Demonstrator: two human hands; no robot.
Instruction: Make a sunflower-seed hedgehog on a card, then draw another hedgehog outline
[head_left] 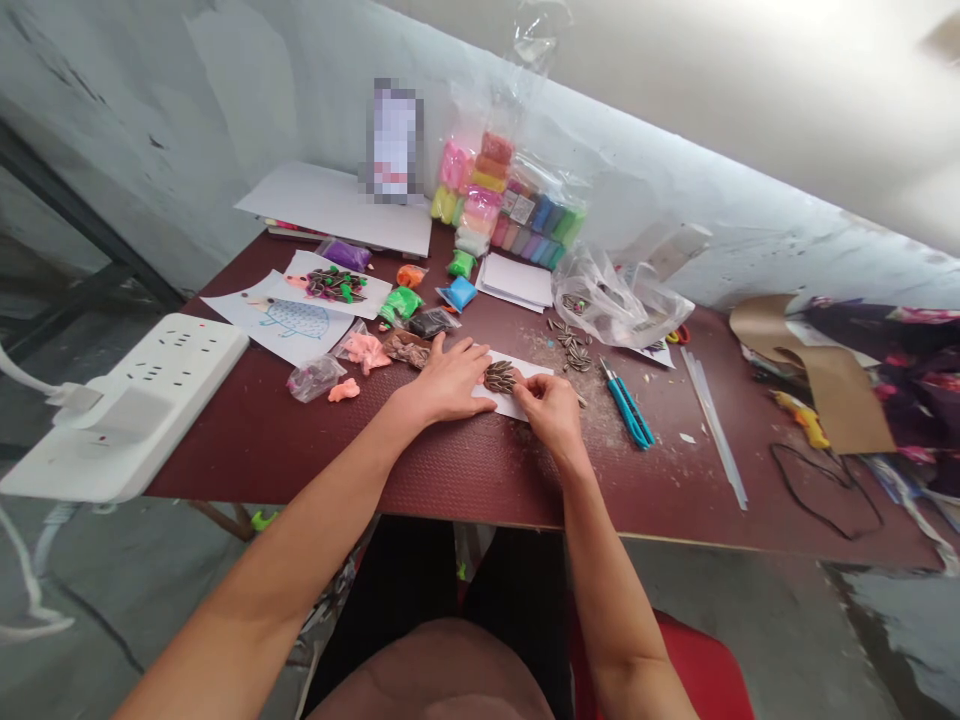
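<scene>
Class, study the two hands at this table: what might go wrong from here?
The right hand, close against the seed-covered piece, might press too hard and disturb it. If the left hand lifts, the white card might slide. A careless sweep rightward might scatter the loose seeds or knock the teal-handled tool.
</scene>
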